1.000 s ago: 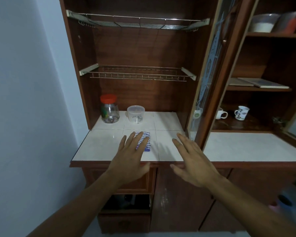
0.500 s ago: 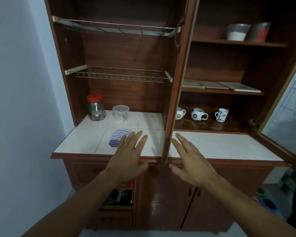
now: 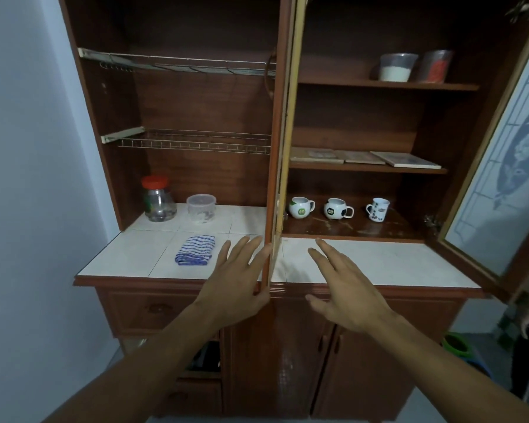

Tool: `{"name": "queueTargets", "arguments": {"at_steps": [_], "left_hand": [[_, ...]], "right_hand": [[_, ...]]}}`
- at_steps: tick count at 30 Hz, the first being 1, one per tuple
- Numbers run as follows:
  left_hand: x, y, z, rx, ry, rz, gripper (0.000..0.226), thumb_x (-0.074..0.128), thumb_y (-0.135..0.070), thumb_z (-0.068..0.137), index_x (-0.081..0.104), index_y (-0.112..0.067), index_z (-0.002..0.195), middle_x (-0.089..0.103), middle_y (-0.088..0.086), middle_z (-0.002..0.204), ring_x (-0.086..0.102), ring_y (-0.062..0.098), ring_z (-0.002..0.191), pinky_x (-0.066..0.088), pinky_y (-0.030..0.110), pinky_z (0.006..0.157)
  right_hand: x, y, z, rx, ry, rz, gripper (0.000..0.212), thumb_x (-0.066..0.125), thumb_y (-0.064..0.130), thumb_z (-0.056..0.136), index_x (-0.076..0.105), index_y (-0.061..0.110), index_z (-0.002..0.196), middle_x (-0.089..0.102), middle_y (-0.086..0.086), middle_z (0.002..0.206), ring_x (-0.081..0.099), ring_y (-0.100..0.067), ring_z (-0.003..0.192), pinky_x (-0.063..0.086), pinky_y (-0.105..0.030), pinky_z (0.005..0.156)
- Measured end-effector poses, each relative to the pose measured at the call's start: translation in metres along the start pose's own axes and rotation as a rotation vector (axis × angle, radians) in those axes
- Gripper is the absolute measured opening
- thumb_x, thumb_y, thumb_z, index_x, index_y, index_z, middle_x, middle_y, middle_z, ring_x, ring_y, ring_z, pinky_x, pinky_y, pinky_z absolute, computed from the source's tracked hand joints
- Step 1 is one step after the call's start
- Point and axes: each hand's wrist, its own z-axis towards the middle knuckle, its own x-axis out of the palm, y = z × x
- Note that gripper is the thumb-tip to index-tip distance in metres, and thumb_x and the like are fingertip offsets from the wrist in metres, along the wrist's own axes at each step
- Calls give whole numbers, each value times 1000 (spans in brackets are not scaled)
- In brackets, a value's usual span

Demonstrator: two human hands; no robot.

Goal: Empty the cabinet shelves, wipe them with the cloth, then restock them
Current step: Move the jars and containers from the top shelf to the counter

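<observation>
While left hand (image 3: 232, 285) hovers flat, cloth (image 3: 195, 250) just left.

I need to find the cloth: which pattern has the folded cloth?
Blue and white stripes; the cloth shows best in the head view.

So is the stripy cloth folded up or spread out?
Folded. The cloth lies in a small, layered bundle on the tiled counter.
</observation>
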Motion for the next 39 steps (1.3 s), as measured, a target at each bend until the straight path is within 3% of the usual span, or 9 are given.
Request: {"name": "queueTargets", "arguments": {"at_steps": [3, 11, 18, 24, 30, 35, 39], "left_hand": [[3, -11, 12, 15, 15, -16, 72, 49, -46, 89, 22, -23, 152, 15, 3, 162, 7, 23, 150, -6, 44, 119], [23, -35, 46, 19, 56, -24, 73, 48, -46, 89, 18, -26, 153, 12, 0, 162, 1, 19, 150, 0, 47, 121], [47, -75, 95, -44, 6, -21, 71, 49, -48, 87, 27, -25, 151, 19, 1, 161, 8, 22, 149, 1, 46, 121], [55, -109, 137, -119, 23, -23, 72, 53, -45, 91, 21, -27, 153, 11, -2, 162, 3, 20, 150, 1, 49, 121], [72, -121, 169, -98, -22, -16, 72, 52, -47, 87, 28, -23, 151, 20, 0, 160, 10, 21, 149, 3, 49, 120], [88, -115, 199, -42, -60, 17, 72, 51, -47, 85, 28, -23, 149, 24, 0, 157, 14, 20, 146, 19, 56, 117], [94, -122, 226, -41, -27, -17, 73, 51, -46, 86, 28, -22, 150, 22, 1, 158, 11, 21, 148, 14, 58, 117]], "right_hand": [[-4, -8, 1, 8, -9, -6, 86, 54, 56, 89, 8, 27, 155, -3, 5, 164, 8, -18, 150, 16, -31, 119], [-10, -48, 4, 2, -12, -16, 84, 54, 54, 89, 10, 27, 155, -3, 5, 164, 8, -17, 149, 13, -29, 119], [-18, -116, 15, -47, -14, -10, 83, 53, 56, 89, 11, 28, 155, -2, 6, 164, 7, -17, 150, 13, -29, 118], [-29, -172, 26, -74, -20, -2, 84, 57, 52, 89, 13, 26, 155, 1, 5, 164, 9, -18, 149, 14, -32, 119], [-28, -205, 41, -70, -27, 11, 83, 57, 52, 90, 13, 27, 155, 2, 6, 163, 10, -16, 149, 16, -33, 119], [-28, -227, 59, -56, -81, 3, 81, 61, 50, 88, 20, 25, 153, 11, 4, 162, 18, -18, 147, 18, -34, 118], [-29, -248, 73, -24, -77, -22, 83, 57, 53, 89, 15, 25, 155, 5, 4, 163, 12, -17, 148, 15, -33, 119]]}}
